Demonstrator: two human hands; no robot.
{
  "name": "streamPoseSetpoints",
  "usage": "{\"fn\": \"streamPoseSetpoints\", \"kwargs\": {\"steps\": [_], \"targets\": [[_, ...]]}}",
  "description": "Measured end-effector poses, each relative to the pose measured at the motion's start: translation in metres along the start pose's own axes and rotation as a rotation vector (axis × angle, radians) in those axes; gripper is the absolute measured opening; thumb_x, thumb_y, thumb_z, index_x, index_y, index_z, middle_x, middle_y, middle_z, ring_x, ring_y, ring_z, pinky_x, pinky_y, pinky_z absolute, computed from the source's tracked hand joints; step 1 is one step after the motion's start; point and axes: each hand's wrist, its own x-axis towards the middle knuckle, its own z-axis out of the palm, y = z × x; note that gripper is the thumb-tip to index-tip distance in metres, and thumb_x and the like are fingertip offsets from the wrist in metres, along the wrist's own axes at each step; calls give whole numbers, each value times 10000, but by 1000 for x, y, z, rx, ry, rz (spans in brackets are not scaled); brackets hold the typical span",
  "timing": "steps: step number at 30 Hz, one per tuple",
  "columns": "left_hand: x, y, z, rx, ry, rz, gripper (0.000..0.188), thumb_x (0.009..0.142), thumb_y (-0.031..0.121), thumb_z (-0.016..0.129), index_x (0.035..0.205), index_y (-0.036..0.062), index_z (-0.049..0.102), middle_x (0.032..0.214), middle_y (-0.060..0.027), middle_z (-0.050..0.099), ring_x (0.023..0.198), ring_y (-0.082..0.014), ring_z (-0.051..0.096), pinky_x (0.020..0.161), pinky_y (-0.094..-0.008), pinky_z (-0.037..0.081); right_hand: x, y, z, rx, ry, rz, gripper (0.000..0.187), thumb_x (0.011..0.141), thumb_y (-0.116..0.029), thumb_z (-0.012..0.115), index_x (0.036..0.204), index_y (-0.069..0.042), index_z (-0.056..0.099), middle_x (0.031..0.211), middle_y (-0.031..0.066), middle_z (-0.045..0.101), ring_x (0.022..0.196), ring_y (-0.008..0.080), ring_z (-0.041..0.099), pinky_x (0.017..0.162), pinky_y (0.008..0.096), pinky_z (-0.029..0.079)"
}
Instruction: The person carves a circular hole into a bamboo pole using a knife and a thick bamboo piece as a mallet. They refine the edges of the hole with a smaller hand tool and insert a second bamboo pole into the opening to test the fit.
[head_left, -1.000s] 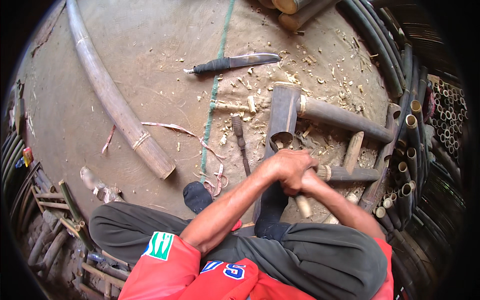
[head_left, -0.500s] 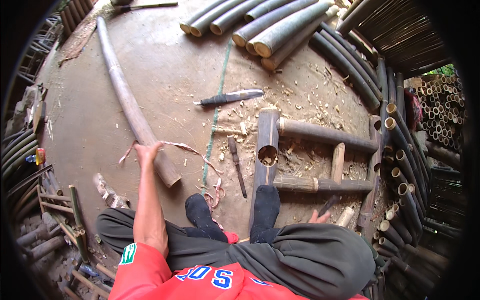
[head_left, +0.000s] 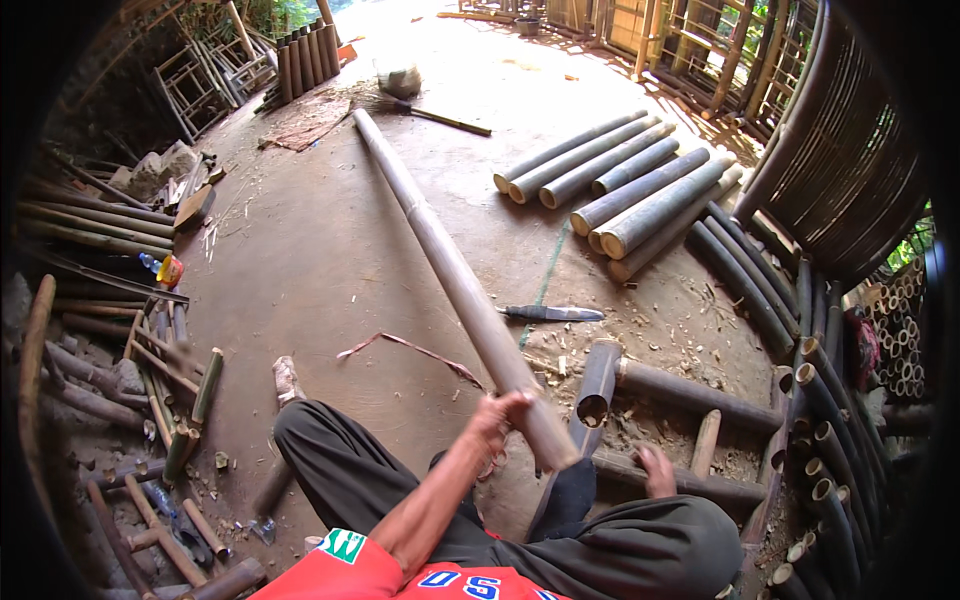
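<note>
A long bamboo pole [head_left: 440,250] slants from the far floor down to my lap. My left hand [head_left: 497,415] is wrapped round it close to its near end, which is raised above my foot. My right hand [head_left: 655,470] is low beside my right knee, over the bamboo frame [head_left: 690,385]; its fingers look apart and no tool shows in it. The frame has jointed poles, a short wooden crosspiece [head_left: 705,443] and a round hole [head_left: 593,410] cut in its left post. A knife [head_left: 555,313] with a dark handle lies beyond the frame. A reddish strip [head_left: 415,350] lies left of the pole.
Several cut bamboo lengths [head_left: 640,200] lie side by side at the far right. More poles [head_left: 830,480] are stacked along the right edge. Bamboo pieces [head_left: 150,400] crowd the left. Wood shavings [head_left: 700,310] litter the floor round the frame. A broom [head_left: 430,113] lies far off.
The view has tilted up toward the far floor. My left hand has brought the pole's near end rightward, toward the frame. The dark tool at my right hand no longer shows.
</note>
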Motion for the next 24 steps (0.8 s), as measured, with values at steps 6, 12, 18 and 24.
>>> {"fn": "streamPoseSetpoints", "kwargs": {"steps": [6, 12, 18, 24], "targets": [[-31, -67, 50, 62, -469, -291, 585, 888, 352, 850, 1379, 126, 628, 1372, -38, 633, 1298, -220, 560, 1129, -500, 420, -1, -69, -12, 75, -796, 351, 705, 887, -393, 812, 1439, -28, 568, 1298, 114, 654, 1165, 193, 621, 978, 361, 510], [23, -15, 17, -189, -153, -50, 776, 832, 526, 877, 1418, 112, 582, 1297, -105, 617, 1234, -276, 574, 1070, -514, 468, -77, -31, -54, -117, -393, 389, 693, 857, -373, 833, 1398, -34, 565, 1259, 127, 649, 1141, 229, 631, 952, 378, 513], [23, -20, 35, -290, -6, 12, 722, 795, 419, 938, 1345, 73, 623, 1215, -117, 687, 1106, -292, 667, 1037, -493, 548, -89, 23, -18, -472, 149, 185, 682, 827, -354, 853, 1357, -39, 562, 1221, 140, 644, 1117, 265, 640, 927, 394, 516], [1, -19, 56, -334, -135, -34, 517, 799, 312, 893, 1215, 99, 670, 1051, -60, 696, 1007, -241, 685, 954, -454, 585, -112, 53, 0, -653, 478, -40, 674, 797, -334, 874, 1317, -44, 559, 1182, 153, 639, 1092, 301, 650, 902, 410, 520]]}}
